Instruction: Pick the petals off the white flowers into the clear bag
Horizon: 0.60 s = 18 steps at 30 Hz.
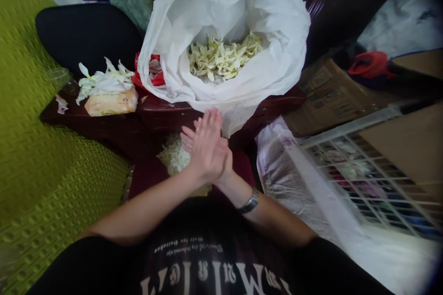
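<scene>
My left hand [206, 150] lies flat across my right hand [224, 159], palm to palm, with the fingers of both stretched out. Nothing shows between the palms, though the contact area is hidden. A metal watch [249, 201] is on my right wrist. Just beyond my fingertips stands a large white plastic bag [284, 64], its mouth spread wide. Pale cream-white flowers [224, 57] lie inside it. Below and partly behind my hands is a heap of thin white flower pieces [178, 154].
The bag rests on a dark red table [162, 113]. To its left are an orange-and-white packet [112, 102], loose white flowers [105, 76] and a red bag [140, 73]. A black chair back [88, 32] stands behind. At right are a cardboard box [328, 97] and a white wire rack [377, 179].
</scene>
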Available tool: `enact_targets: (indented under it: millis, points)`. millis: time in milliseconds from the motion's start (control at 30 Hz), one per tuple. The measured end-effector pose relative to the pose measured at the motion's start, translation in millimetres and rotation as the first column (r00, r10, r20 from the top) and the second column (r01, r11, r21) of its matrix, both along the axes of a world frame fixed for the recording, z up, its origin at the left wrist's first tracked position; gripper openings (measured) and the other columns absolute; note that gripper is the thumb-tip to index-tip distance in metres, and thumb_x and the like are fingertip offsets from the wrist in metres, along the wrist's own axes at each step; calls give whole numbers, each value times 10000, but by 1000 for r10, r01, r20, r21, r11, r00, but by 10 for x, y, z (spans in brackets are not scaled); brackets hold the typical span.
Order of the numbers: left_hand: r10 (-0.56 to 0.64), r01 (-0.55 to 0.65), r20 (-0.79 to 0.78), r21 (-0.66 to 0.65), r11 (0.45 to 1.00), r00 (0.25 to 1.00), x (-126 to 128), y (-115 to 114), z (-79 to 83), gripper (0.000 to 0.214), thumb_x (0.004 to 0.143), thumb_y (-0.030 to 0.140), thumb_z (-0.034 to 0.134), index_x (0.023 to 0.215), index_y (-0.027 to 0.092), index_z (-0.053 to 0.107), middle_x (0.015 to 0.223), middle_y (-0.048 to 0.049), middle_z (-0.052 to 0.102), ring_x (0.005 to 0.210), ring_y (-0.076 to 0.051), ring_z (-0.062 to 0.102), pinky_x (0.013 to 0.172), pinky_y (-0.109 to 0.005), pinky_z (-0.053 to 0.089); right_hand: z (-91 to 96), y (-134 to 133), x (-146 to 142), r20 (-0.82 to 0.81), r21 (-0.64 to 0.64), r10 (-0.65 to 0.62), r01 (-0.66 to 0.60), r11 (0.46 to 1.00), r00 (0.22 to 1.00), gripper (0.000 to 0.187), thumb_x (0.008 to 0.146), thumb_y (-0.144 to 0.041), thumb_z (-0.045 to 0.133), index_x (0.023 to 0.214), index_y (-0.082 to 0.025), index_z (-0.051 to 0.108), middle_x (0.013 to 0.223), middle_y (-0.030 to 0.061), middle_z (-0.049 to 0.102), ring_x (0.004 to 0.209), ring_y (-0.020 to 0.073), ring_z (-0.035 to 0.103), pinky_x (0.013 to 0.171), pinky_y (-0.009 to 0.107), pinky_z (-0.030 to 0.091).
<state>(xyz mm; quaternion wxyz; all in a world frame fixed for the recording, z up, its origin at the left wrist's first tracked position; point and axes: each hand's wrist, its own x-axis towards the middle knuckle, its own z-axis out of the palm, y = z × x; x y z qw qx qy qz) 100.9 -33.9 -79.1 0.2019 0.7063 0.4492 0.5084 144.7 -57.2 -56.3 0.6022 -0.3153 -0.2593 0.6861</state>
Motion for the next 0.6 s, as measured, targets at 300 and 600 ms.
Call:
enact_targets:
  millis: [300, 600]
  points:
    - [18, -31, 118, 108, 994, 993, -290, 228, -8, 510, 1075, 470, 274, 1172, 207, 699, 1298, -99, 691, 1297, -232, 583, 1237, -493, 310, -262, 104, 65, -201, -261, -26, -28, 965, 979, 302, 758, -137, 636, 1035, -234, 705, 925, -15, 790, 988, 185, 724, 971, 325, 563]
    - [37, 20, 282, -195, 981, 959, -672, -35, 170, 344, 962, 515, 578, 1041, 213, 723, 1031, -77, 697, 970, -221, 654, 907, -364, 531, -2, 101, 320, -215, -80, -46, 30, 996, 976, 484, 779, -111, 548, 1253, -191, 597, 1180, 86, 782, 1154, 225, 709, 1149, 452, 462]
